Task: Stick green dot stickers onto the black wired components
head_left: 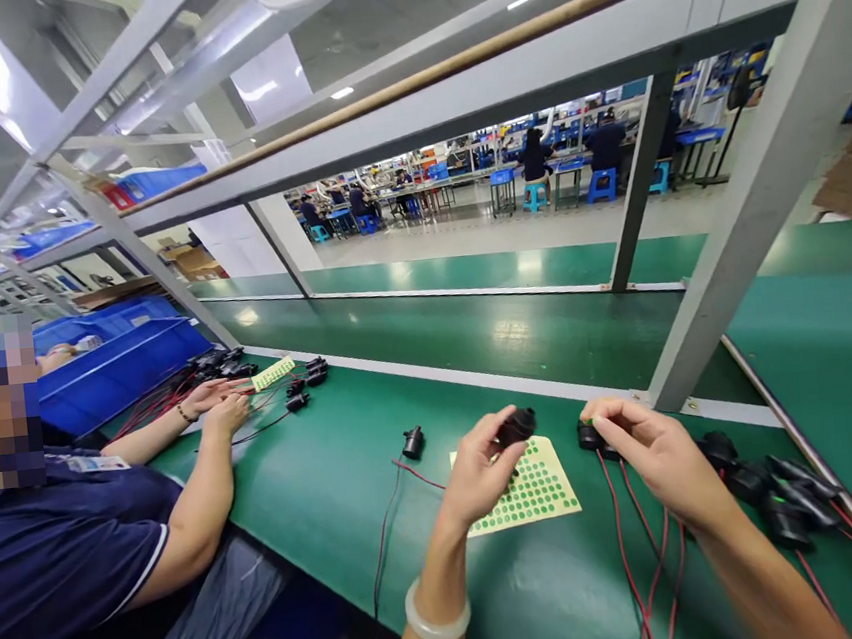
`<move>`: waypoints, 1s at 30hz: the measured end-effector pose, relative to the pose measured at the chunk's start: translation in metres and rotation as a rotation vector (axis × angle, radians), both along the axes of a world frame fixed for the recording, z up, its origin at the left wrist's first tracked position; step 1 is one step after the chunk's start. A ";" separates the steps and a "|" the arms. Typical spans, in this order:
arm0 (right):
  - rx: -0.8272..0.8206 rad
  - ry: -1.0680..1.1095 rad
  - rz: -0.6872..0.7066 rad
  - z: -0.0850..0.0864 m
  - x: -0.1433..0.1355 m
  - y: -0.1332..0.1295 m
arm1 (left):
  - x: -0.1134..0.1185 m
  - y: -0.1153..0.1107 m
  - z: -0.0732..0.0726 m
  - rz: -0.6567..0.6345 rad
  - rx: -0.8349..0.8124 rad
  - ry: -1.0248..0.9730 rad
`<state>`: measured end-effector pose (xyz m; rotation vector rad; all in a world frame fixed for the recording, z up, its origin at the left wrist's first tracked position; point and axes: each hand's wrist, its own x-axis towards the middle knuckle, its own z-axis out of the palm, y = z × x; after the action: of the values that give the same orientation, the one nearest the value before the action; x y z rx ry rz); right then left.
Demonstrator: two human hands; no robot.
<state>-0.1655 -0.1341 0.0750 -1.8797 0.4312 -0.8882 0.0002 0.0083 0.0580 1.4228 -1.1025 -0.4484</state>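
Observation:
My left hand [479, 467] is closed around a small black cylindrical part [518, 425], which looks like a mini pump, above a cream sheet of green dot stickers [537, 490]. To the right, the fingertips of my right hand [638, 445] are pinched at another black wired part [589, 435] on the green table. A bit of green shows by the thumb; whether it is a sticker on the part or in the fingers, I cannot tell. Red and dark wires [636, 560] run from there toward me. Left of the sheet stands a separate black part [412, 442] with its wires trailing.
Several black wired parts [779, 496] lie piled at the right. At the left, a co-worker's hands [224, 404] work beside another sticker sheet [273, 374], more black parts and a blue bin [126, 373]. A grey metal post [751, 178] rises behind my right hand.

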 end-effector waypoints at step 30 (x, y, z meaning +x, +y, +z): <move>-0.250 0.229 0.060 0.030 -0.013 0.032 | -0.032 -0.007 -0.045 -0.009 -0.286 -0.169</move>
<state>-0.1781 -0.1018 0.1050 -2.2249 0.4132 -0.7153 -0.0319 0.0012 0.0129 1.2194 -1.2542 -0.1695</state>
